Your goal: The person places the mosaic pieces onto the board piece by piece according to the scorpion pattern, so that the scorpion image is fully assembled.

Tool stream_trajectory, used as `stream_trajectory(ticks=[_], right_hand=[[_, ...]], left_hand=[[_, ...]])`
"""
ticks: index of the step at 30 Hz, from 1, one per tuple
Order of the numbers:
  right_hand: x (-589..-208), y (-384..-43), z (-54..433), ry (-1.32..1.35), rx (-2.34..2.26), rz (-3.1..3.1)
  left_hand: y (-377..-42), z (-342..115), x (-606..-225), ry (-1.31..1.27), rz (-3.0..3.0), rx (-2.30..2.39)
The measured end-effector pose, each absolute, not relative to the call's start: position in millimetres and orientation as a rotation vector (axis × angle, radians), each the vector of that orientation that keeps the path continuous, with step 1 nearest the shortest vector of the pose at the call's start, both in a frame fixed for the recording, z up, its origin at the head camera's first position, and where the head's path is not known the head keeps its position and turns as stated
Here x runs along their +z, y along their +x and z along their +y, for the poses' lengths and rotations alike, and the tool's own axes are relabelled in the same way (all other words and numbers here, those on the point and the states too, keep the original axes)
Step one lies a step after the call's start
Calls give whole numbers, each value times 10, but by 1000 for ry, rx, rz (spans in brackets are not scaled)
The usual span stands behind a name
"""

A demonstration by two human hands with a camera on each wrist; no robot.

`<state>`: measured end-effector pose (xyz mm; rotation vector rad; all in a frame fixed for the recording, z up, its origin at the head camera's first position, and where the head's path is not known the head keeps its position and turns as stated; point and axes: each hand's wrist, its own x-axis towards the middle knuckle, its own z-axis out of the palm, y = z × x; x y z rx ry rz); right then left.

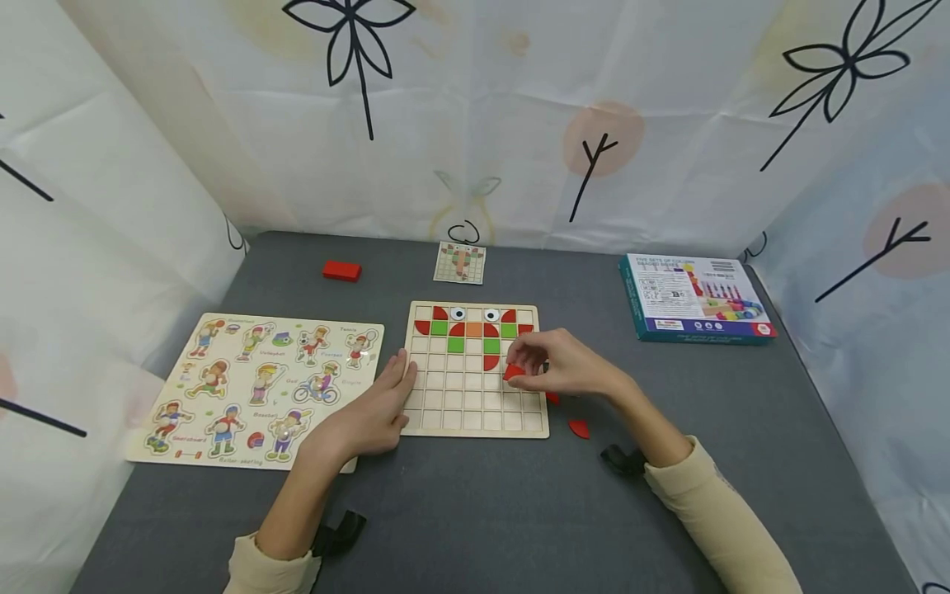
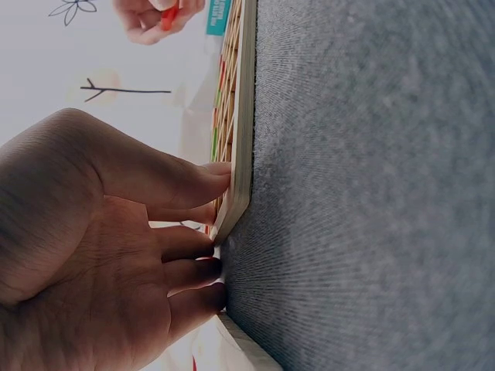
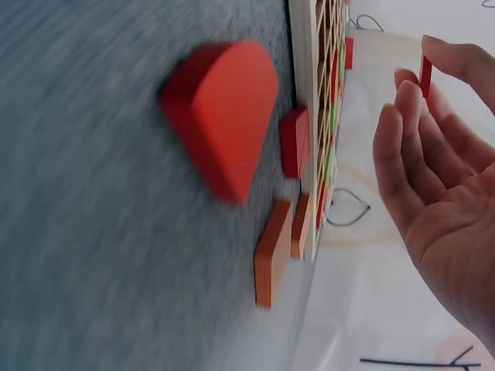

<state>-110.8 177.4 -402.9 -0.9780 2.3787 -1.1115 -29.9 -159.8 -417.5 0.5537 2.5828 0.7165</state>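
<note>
A wooden grid board (image 1: pixel 445 404) lies mid-table, its upper rows partly filled with red, green and orange pieces and two eye pieces. My left hand (image 1: pixel 371 412) rests along the board's left edge, fingers nearly straight; the left wrist view shows the thumb (image 2: pixel 205 184) touching the rim. Above the board's right side, my right hand (image 1: pixel 560 363) pinches a red piece (image 3: pixel 425 76) between thumb and fingers. Right of the board, a loose red quarter-round piece (image 1: pixel 579 429) lies on the cloth, with another red piece (image 3: pixel 295 143) and orange pieces (image 3: pixel 272 251) close to the board's edge.
A picture board (image 1: pixel 252 445) of sports figures lies at the left. Behind the grid board are a small pattern card (image 1: pixel 459 262) and a red block (image 1: pixel 342 271). A boxed set (image 1: pixel 698 297) sits at the back right. Printed cloth walls enclose the table.
</note>
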Motion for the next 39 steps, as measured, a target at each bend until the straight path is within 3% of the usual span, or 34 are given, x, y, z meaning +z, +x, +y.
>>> stream_trajectory(ticks=[39], right_hand=[[-4062,-1509,957,-943,-1201,2310]], left_hand=[[-320,-1606,-4189,578,2585,704]])
